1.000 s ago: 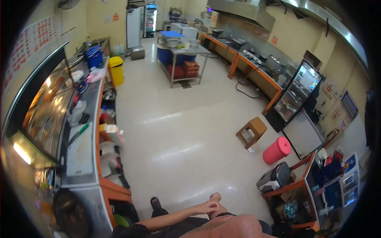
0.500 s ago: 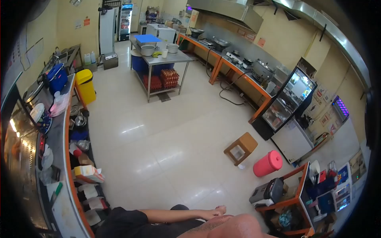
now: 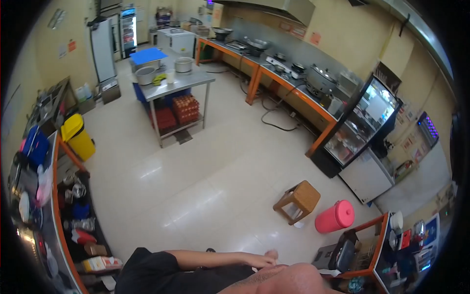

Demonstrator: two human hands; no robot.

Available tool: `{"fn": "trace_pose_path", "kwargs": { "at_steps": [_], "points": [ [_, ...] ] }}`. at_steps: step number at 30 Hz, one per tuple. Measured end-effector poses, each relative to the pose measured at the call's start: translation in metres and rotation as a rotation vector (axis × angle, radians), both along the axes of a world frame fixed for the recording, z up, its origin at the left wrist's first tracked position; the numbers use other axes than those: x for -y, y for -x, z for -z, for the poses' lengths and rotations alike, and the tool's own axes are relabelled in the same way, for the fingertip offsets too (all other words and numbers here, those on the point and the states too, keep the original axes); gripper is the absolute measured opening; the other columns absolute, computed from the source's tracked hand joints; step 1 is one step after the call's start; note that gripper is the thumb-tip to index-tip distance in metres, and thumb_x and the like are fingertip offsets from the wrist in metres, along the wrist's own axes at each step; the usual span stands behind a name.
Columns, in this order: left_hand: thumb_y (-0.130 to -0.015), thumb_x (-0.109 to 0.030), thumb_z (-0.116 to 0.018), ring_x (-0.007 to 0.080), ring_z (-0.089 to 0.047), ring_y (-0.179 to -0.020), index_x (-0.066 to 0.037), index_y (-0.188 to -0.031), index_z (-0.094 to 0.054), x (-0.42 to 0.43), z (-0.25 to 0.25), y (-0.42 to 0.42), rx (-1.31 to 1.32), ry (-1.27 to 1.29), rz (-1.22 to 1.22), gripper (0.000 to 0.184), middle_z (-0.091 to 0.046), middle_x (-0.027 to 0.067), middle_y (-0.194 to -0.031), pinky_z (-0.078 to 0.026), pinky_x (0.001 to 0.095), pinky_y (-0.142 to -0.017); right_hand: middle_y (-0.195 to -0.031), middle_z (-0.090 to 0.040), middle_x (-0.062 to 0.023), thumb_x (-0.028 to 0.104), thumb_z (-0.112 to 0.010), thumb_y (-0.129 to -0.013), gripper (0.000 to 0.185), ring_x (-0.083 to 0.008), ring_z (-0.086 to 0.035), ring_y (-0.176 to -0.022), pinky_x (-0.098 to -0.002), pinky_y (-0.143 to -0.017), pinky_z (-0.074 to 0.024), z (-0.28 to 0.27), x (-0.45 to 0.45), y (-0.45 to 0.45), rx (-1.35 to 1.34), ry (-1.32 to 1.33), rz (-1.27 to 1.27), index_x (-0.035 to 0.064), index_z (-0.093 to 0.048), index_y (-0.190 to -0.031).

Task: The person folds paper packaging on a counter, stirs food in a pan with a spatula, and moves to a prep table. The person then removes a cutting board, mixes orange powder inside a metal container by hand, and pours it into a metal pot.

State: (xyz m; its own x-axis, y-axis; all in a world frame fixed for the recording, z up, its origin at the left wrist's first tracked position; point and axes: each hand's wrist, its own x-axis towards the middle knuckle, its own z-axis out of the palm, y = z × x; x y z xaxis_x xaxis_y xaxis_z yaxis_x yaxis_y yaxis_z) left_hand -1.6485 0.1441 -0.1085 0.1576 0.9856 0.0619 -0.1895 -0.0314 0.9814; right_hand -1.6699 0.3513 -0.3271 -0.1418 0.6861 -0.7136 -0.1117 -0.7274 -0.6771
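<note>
At the bottom edge of the head view my left forearm reaches in from a black sleeve, and my left hand point(image 3: 259, 260) lies low in front of my body. Its fingers look laid flat against my other arm, with no object visible in them. A small part of my right hand point(image 3: 271, 254) seems to show just beyond it; its fingers are mostly hidden. Bare skin of a bent limb point(image 3: 301, 280) fills the bottom right of centre. Nearest to the hands on the floor are a brown stool point(image 3: 298, 198) and a pink lidded bin point(image 3: 335, 216).
A steel table point(image 3: 181, 84) with pots and a blue board stands ahead, egg trays point(image 3: 186, 109) on its lower shelf. An orange-framed counter point(image 3: 61, 215) runs along the left, beside a yellow bin point(image 3: 78, 138). Stoves, a display fridge point(image 3: 364, 122) and a low shelf point(image 3: 381, 240) line the right.
The view has turned somewhat to the right, so the steel table and left counter sit further left. My hands stay together low in front, with the left hand looking flatter.
</note>
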Motion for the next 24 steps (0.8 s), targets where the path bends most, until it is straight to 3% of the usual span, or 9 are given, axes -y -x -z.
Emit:
{"fn": "trace_pose_path", "kwargs": {
  "at_steps": [4,6,8,10,13,17,19,24],
  "points": [
    [-0.098,-0.030,-0.053,0.0189,-0.050,-0.109,-0.008,-0.102,-0.060,-0.031,-0.008,0.109,-0.150,0.156,-0.174,0.024,-0.056,0.0062,-0.117,-0.040,0.0359,-0.096,-0.073,-0.051,-0.0002,0.019,-0.050,-0.094,0.013,-0.0119,-0.046,-0.055,-0.0269,-0.046,-0.0368,-0.014,-0.047,0.113,-0.063,-0.031,0.041,0.0138,-0.054,-0.083],
    [-0.099,-0.030,-0.052,0.0160,-0.048,-0.102,-0.009,-0.103,-0.056,-0.039,-0.036,0.164,-0.052,0.158,-0.149,0.022,-0.052,0.0036,-0.109,-0.040,0.0331,-0.091,-0.072,-0.050,-0.0009,0.015,-0.049,-0.092,0.007,-0.0120,-0.045,-0.054,-0.0259,-0.045,-0.0354,-0.028,-0.068,0.176,-0.082,-0.087,0.038,0.0130,-0.055,-0.088],
    [-0.100,-0.029,-0.051,0.0131,-0.046,-0.096,-0.010,-0.105,-0.052,-0.031,-0.110,0.235,0.139,0.118,-0.039,0.020,-0.049,0.0010,-0.102,-0.041,0.0303,-0.087,-0.071,-0.049,-0.0021,0.006,-0.048,-0.088,0.016,-0.0120,-0.043,-0.053,-0.0240,-0.044,-0.0326,-0.035,-0.080,0.222,-0.070,-0.156,0.030,0.0114,-0.059,-0.098],
    [-0.101,-0.029,-0.050,0.0102,-0.045,-0.090,-0.010,-0.106,-0.048,-0.034,-0.158,0.306,0.200,0.102,0.067,0.019,-0.045,-0.0016,-0.094,-0.041,0.0274,-0.082,-0.070,-0.051,-0.0034,0.011,-0.049,-0.090,0.011,-0.0122,-0.046,-0.053,-0.0245,-0.043,-0.0332,-0.009,-0.099,0.250,0.012,-0.164,0.058,0.0104,-0.060,-0.092],
    [-0.102,-0.028,-0.049,0.0102,-0.044,-0.090,-0.010,-0.104,-0.047,-0.065,-0.117,0.389,0.167,0.127,0.182,0.018,-0.044,-0.0015,-0.095,-0.040,0.0273,-0.080,-0.070,-0.053,-0.0039,0.016,-0.049,-0.091,0.014,-0.0128,-0.047,-0.054,-0.0252,-0.044,-0.0348,-0.003,-0.130,0.308,0.092,-0.111,0.074,0.0096,-0.061,-0.091],
    [-0.103,-0.026,-0.045,0.0142,-0.045,-0.093,-0.006,-0.108,-0.047,-0.151,-0.069,0.491,-0.209,-0.285,0.221,0.021,-0.046,0.0031,-0.099,-0.040,0.0296,-0.084,-0.069,-0.055,-0.0045,0.023,-0.049,-0.092,0.020,-0.0136,-0.049,-0.054,-0.0262,-0.045,-0.0369,-0.011,-0.173,0.394,0.184,-0.052,0.071,0.0085,-0.062,-0.090],
    [-0.104,-0.026,-0.044,0.0167,-0.046,-0.099,-0.005,-0.115,-0.047,-0.168,-0.068,0.536,-0.253,-0.394,0.274,0.024,-0.048,0.0059,-0.105,-0.039,0.0307,-0.089,-0.069,-0.056,-0.0049,0.026,-0.049,-0.092,0.023,-0.0140,-0.050,-0.055,-0.0266,-0.046,-0.0379,-0.012,-0.192,0.432,0.226,-0.027,0.055,0.0080,-0.063,-0.089],
    [-0.107,-0.029,-0.036,0.0189,-0.046,-0.116,-0.003,-0.132,-0.043,-0.228,-0.045,0.681,-0.010,-0.080,0.742,0.037,-0.049,0.0110,-0.128,-0.036,0.0326,-0.101,-0.068,-0.059,-0.0056,0.034,-0.049,-0.093,0.032,-0.0150,-0.053,-0.055,-0.0278,-0.048,-0.0405,0.014,-0.242,0.535,0.345,0.040,-0.036,0.0067,-0.065,-0.087]
  ]
}}
